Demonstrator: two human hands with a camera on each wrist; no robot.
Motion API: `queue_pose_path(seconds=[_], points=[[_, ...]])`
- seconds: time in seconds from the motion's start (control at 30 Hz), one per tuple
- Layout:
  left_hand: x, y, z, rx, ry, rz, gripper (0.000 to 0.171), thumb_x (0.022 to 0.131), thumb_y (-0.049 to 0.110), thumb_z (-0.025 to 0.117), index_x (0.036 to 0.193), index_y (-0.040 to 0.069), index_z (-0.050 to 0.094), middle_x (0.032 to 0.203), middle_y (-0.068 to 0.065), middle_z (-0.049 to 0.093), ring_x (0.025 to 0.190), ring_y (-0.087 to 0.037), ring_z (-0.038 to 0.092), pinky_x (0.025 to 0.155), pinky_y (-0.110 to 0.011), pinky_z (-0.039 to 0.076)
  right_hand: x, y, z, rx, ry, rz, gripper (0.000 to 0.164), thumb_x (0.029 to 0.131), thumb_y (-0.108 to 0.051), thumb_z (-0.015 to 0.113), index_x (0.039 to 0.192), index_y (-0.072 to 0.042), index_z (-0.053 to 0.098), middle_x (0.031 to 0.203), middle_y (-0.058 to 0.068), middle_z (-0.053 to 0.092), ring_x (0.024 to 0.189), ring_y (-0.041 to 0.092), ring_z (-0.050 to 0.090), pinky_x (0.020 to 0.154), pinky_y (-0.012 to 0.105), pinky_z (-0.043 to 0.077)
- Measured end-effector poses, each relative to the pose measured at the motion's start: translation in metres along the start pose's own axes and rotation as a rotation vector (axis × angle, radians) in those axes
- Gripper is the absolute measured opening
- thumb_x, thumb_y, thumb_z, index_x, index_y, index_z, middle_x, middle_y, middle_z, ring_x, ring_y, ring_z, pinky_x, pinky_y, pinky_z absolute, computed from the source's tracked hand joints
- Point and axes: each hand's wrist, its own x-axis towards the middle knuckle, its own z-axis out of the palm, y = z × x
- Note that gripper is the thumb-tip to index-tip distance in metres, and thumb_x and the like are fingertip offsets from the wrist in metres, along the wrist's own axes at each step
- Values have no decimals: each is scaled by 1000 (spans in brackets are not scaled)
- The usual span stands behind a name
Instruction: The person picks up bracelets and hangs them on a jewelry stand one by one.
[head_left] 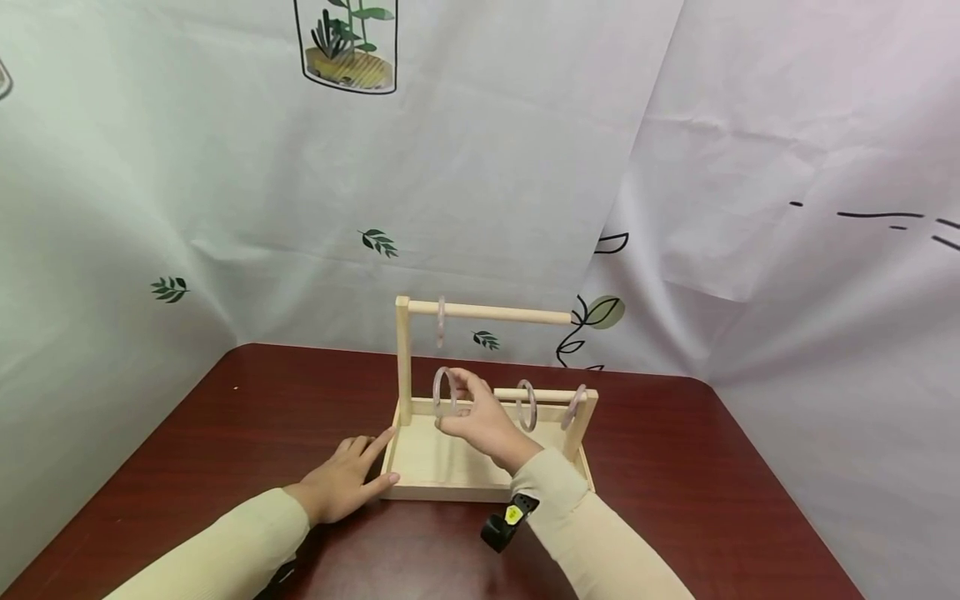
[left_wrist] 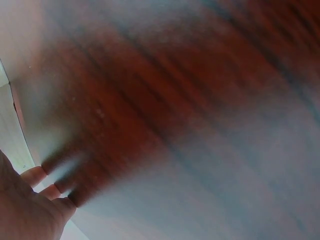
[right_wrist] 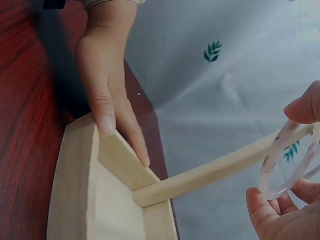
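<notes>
My right hand (head_left: 487,421) pinches a pale translucent bangle (head_left: 437,392) between thumb and fingers, above the tray part of a light wooden stand (head_left: 450,492). In the right wrist view the bangle (right_wrist: 267,172) is held upright, with the stand's tall post (right_wrist: 210,174) behind it. My left hand (head_left: 341,482) rests at the stand's left front corner, its thumb and forefinger fairly straight against the tray's rim. One bangle (head_left: 441,332) hangs near the left end of the upper bar (head_left: 502,313). Two more, a bangle (head_left: 532,408) and another bangle (head_left: 573,408), hang on the lower bar (head_left: 551,395).
The stand sits on a dark red wooden table (head_left: 660,467). Behind it hangs a pale fabric backdrop (head_left: 495,192) with leaf prints. The upper bar's right end has no post under it, while a short post (head_left: 582,425) bears the lower bar.
</notes>
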Motion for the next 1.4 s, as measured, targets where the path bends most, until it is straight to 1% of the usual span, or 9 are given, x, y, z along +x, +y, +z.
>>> queue_pose_path(seconds=[0.17,0.3,0.53,0.63,0.77,0.9,1.1,1.27,1.4], points=[[0,1,0,5,3,-3,75,95,59,46,153,16,27,136,-18,43,129,-39,36,96,-58,40,-1,-4,-7,29,28,-8,77,76,-3,66,146,-5,36,139,21,38,125,36,43,95,45,45],[0,1,-1,9,11,6,74,95,57,47,153,15,28,135,-18,43,129,-39,37,97,-58,39,-1,-6,-11,50,39,-14,76,77,-3,67,146,-4,35,140,20,39,127,35,42,98,44,43],[-1,1,-1,-4,3,3,76,95,59,46,154,15,26,137,-19,42,130,-40,36,97,-59,38,-7,-16,-19,136,11,-48,79,77,0,65,148,-2,30,135,25,41,113,34,54,88,37,50],[-1,0,-1,-5,1,4,76,95,60,45,154,16,26,138,-20,41,131,-40,35,97,-59,39,-10,-19,-24,152,2,-53,80,78,-1,64,149,-4,28,135,25,41,113,32,54,87,35,50],[-1,-1,0,-1,3,3,76,95,60,45,154,16,25,138,-20,42,131,-40,35,96,-58,39,-12,-22,-29,145,11,-56,81,79,-3,65,150,-6,27,134,24,42,116,36,52,89,36,49],[0,-2,1,2,3,0,75,95,59,46,154,17,26,138,-19,42,130,-39,36,96,-58,39,-13,-23,-33,125,45,-65,81,78,-3,67,150,-6,30,134,23,43,116,37,51,91,38,49],[0,0,2,-1,6,1,75,95,59,46,154,17,26,137,-18,42,130,-39,36,96,-58,39,-14,-25,-40,164,95,-96,80,75,2,65,148,-1,30,140,24,37,122,34,44,96,39,45],[1,-2,4,4,12,3,75,95,59,45,154,17,27,136,-18,43,130,-39,36,96,-58,39,-15,-26,-46,182,121,-79,81,74,2,63,147,0,29,140,25,37,123,35,44,93,34,46],[0,-1,2,8,7,2,74,95,59,46,154,17,27,137,-18,43,130,-39,36,95,-59,40,-16,-27,-52,167,153,-66,79,74,2,63,146,1,30,136,27,40,118,34,48,88,30,47]])
